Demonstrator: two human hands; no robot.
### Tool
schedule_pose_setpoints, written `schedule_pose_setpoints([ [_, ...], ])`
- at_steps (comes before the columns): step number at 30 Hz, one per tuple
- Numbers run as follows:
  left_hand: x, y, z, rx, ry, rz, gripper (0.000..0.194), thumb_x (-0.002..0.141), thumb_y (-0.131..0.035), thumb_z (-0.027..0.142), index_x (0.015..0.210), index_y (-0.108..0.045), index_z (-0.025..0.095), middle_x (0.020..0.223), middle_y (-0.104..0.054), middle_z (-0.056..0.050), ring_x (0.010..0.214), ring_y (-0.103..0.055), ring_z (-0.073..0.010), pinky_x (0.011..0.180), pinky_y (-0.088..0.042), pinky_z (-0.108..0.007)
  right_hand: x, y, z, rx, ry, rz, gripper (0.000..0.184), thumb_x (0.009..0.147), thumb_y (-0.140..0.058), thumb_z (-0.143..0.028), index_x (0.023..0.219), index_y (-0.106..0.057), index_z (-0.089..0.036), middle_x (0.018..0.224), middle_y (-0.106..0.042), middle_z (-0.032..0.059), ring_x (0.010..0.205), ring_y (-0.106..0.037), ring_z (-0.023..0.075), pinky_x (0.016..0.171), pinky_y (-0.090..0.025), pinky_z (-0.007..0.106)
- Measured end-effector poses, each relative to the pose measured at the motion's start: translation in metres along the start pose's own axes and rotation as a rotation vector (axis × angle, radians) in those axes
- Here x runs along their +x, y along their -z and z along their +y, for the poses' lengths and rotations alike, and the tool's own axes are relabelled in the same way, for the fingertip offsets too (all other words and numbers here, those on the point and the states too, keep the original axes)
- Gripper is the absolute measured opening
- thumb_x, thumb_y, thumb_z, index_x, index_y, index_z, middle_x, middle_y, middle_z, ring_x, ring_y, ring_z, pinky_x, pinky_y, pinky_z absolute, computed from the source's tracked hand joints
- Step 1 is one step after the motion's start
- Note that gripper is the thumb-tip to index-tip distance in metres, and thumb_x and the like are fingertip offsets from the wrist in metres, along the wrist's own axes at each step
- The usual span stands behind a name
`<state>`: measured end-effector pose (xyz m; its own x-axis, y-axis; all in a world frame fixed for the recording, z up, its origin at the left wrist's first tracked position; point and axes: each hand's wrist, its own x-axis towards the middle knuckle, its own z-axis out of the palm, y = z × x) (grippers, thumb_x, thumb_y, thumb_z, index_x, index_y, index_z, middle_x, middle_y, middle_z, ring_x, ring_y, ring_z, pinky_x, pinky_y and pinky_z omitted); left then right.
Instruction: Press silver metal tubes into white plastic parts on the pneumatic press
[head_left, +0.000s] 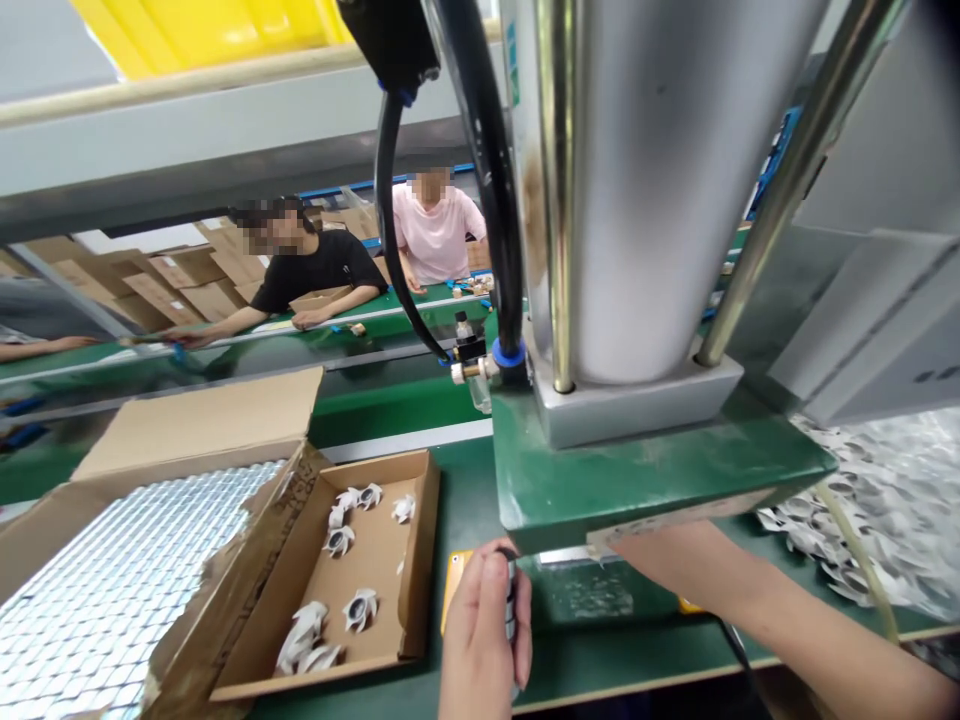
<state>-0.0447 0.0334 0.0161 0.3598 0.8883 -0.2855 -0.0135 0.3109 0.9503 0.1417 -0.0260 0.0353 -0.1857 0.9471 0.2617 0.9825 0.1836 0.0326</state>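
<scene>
Gripping left hand (pixel 485 610) obscures piece (pixel 511 603); right hand hidden.

The bare left hand (pixel 484 620) shows at the lower centre of the frame, with a blunt, rounded thumb (pixel 495 580) and an uncovered wrist. At the lower right, the bare right forearm (pixel 780 610), smooth and tapering, is uncovered along its visible length.

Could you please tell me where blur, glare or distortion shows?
Head view: shiny pieces glint brightly in the left box; white parts at far right look smeared; the left hand is slightly soft; the big cylinder widens toward the top; the upper right corner darkens.
</scene>
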Motion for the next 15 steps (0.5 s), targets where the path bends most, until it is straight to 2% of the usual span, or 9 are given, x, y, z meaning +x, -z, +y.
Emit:
schedule_pose_setpoints([
  [3, 0.000, 0.001, -0.001, 0.071, -0.040, 0.000, 0.049, 0.083, -0.038, 0.061, 0.100, -0.050, 0.017, 0.052, -0.044, 0.007, 0.032, -0.025, -0.0039, 0.035, -0.016, -0.019, -0.001, -0.014, -0.001, 0.035, -0.050, 0.027, 0.046, 0.088, -0.031, 0.004, 0.096, -0.068, -0.022, 0.071, -0.068, 0.0023, 0.069, -0.065, 0.0188, 0.063, -0.049, 0.026],
  [6, 0.000, 0.006, 0.000, 0.195, -0.124, 0.021, 0.044, 0.086, -0.036, 0.058, 0.097, -0.053, 0.019, 0.054, -0.045, 0.006, 0.033, -0.026, -0.0046, 0.036, -0.019, -0.019, -0.007, -0.031, -0.003, 0.088, -0.177, 0.128, 0.034, 0.094, -0.036, -0.014, 0.083, -0.068, -0.021, 0.061, -0.065, 0.0035, 0.060, -0.063, 0.0193, 0.055, -0.047, 0.026],
  [7, 0.000, 0.010, -0.001, 0.263, -0.165, 0.044, 0.041, 0.085, -0.038, 0.056, 0.096, -0.054, 0.020, 0.056, -0.048, 0.005, 0.033, -0.030, -0.0056, 0.037, -0.022, -0.020, -0.011, -0.034, -0.003, 0.094, -0.218, 0.162, 0.035, 0.095, -0.037, -0.022, 0.077, -0.067, -0.021, 0.058, -0.063, 0.0038, 0.057, -0.063, 0.0199, 0.052, -0.047, 0.027],
  [9, 0.000, 0.021, -0.004, 0.450, -0.264, 0.117, 0.036, 0.084, -0.042, 0.053, 0.094, -0.057, 0.022, 0.066, -0.059, 0.001, 0.044, -0.049, -0.0109, 0.045, -0.035, -0.022, -0.025, -0.037, 0.000, 0.102, -0.270, 0.222, 0.040, 0.095, -0.035, -0.036, 0.070, -0.063, -0.022, 0.057, -0.062, 0.0037, 0.053, -0.061, 0.0201, 0.046, -0.045, 0.027],
  [10, 0.000, 0.028, -0.007, 0.576, -0.305, 0.162, 0.033, 0.084, -0.044, 0.052, 0.094, -0.058, 0.023, 0.074, -0.064, 0.000, 0.056, -0.058, -0.0153, 0.054, -0.041, -0.025, -0.034, -0.037, 0.003, 0.115, -0.290, 0.249, 0.041, 0.095, -0.034, -0.039, 0.070, -0.062, -0.022, 0.058, -0.062, 0.0034, 0.053, -0.061, 0.0197, 0.045, -0.045, 0.027],
  [12, 0.001, 0.041, -0.014, 0.871, -0.349, 0.240, 0.030, 0.086, -0.043, 0.048, 0.099, -0.059, 0.025, 0.089, -0.069, -0.002, 0.079, -0.065, -0.0236, 0.068, -0.045, -0.031, -0.057, -0.034, 0.010, 0.146, -0.337, 0.292, 0.037, 0.096, -0.033, -0.040, 0.079, -0.062, -0.022, 0.067, -0.065, 0.0030, 0.058, -0.063, 0.0184, 0.048, -0.047, 0.026],
  [15, 0.001, 0.055, -0.026, 1.272, -0.385, 0.277, 0.033, 0.091, -0.035, 0.043, 0.109, -0.055, 0.025, 0.099, -0.069, -0.004, 0.080, -0.067, -0.0274, 0.062, -0.045, -0.034, -0.089, -0.034, 0.018, 0.079, -0.391, 0.319, 0.031, 0.096, -0.033, -0.038, 0.097, -0.059, -0.021, 0.082, -0.069, 0.0034, 0.064, -0.066, 0.0180, 0.052, -0.050, 0.027],
])
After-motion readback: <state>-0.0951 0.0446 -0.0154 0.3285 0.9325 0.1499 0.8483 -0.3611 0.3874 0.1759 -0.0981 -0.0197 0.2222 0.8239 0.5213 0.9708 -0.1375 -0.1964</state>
